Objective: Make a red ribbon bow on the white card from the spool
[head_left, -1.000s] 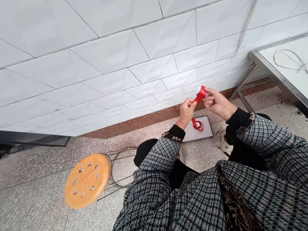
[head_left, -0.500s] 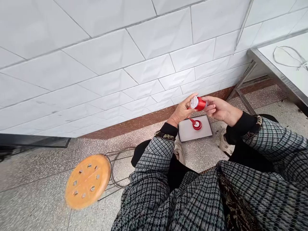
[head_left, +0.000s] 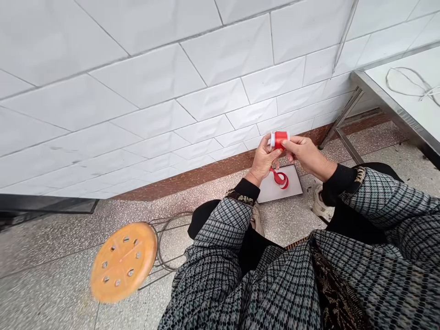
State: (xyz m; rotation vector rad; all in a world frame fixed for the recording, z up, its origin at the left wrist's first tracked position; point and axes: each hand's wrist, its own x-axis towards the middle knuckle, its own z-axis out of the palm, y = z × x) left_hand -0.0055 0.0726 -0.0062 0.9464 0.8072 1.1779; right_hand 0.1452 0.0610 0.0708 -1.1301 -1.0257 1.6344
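Observation:
A spool of red ribbon with white end flanges is up in front of me, between both hands. My left hand is closed round its left end, fingers behind and thumb below. At its right side, my right hand pinches the spool, the thumb lying on the red winding. Below the hands, a loop of red ribbon hangs or lies over a pale shallow tray with a dark rim on the floor. Whether the loop touches the tray I cannot tell.
An orange round stool with holes in its seat and wire legs stands on the speckled floor at the left. A metal-framed table with a white cable on it is at the right. White wall tiles rise ahead.
The spool has been turned so its red winding faces me more and its end label is turned away. My right thumb has moved onto the winding. The hanging ribbon has shifted slightly.

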